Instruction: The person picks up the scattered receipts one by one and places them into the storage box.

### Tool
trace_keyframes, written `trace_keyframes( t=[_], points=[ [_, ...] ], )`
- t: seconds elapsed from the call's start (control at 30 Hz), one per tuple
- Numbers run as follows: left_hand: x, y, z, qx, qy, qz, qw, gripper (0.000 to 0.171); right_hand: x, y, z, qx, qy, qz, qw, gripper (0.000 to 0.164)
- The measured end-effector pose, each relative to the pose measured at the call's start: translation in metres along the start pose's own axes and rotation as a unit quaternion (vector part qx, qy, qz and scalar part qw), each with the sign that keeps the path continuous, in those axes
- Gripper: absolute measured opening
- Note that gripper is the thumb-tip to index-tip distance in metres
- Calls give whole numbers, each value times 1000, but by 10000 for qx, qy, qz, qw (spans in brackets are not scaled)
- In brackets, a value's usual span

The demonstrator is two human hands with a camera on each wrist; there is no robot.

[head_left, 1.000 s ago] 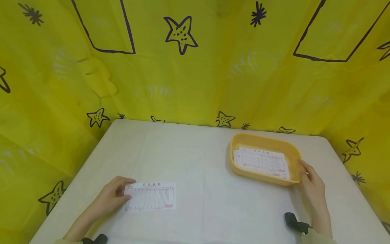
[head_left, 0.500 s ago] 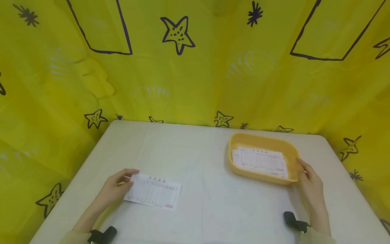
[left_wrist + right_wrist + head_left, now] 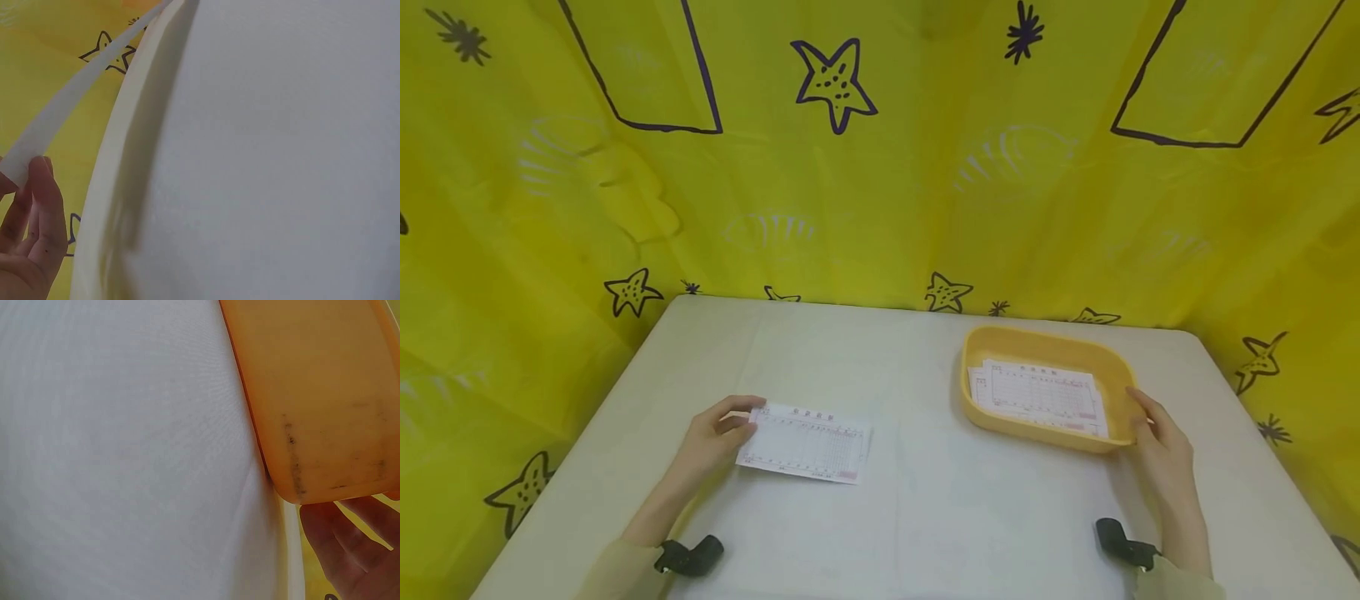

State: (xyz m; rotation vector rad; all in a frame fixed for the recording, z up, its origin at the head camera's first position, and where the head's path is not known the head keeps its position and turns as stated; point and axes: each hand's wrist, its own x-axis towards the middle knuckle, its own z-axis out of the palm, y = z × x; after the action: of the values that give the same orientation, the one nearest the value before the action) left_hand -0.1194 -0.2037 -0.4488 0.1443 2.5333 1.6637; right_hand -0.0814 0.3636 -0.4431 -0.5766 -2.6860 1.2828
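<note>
My left hand (image 3: pixel 715 437) pinches the left end of a white printed receipt slip (image 3: pixel 808 446) between thumb and fingers. The slip hangs tilted over the left middle of the table. Edge-on in the left wrist view, the slip (image 3: pixel 69 94) rises away from the thumb, above the tabletop. At the right, a yellow plastic tray (image 3: pixel 1045 346) holds several similar slips (image 3: pixel 1041 390) in a loose, fanned pile. My right hand (image 3: pixel 1163 450) grips the tray's right end. From the right wrist, the tray's scuffed outer side (image 3: pixel 325 406) shows, with the fingers (image 3: pixel 359 544) at its end.
A white cloth covers the table (image 3: pixel 850 358). Behind and around it hangs a yellow curtain (image 3: pixel 887 192) with star and fish drawings. Each wrist carries a dark camera mount, the left one (image 3: pixel 692 556) close over the table.
My left hand has lifted the slip off the table and carried it forward and to the right, tilting it. The right hand keeps its grip on the tray, which stays in place.
</note>
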Motion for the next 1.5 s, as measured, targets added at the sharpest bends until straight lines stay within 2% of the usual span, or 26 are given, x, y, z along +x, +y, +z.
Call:
trace_keyframes(
  t=[0.33, 0.73, 1.03, 1.3, 1.5],
  points=[
    [17, 13, 18, -695, -78, -42, 9975, 38, 0, -1, 1, 69, -129, 85, 9999, 52],
    [43, 33, 52, -1300, 12, -89, 9915, 34, -1, 1, 2, 33, -83, -18, 10000, 52],
    [65, 51, 86, -1665, -40, -158, 9859, 34, 1, 0, 2, 3, -64, 8, 10000, 52],
    [90, 64, 122, -1657, -26, -97, 9861, 32, 1, 1, 1, -34, -16, -57, 10000, 51],
    [108, 79, 150, -1572, -73, 0, 9875, 31, 1, 2, 0, 2, -26, -29, 10000, 51]
  ],
)
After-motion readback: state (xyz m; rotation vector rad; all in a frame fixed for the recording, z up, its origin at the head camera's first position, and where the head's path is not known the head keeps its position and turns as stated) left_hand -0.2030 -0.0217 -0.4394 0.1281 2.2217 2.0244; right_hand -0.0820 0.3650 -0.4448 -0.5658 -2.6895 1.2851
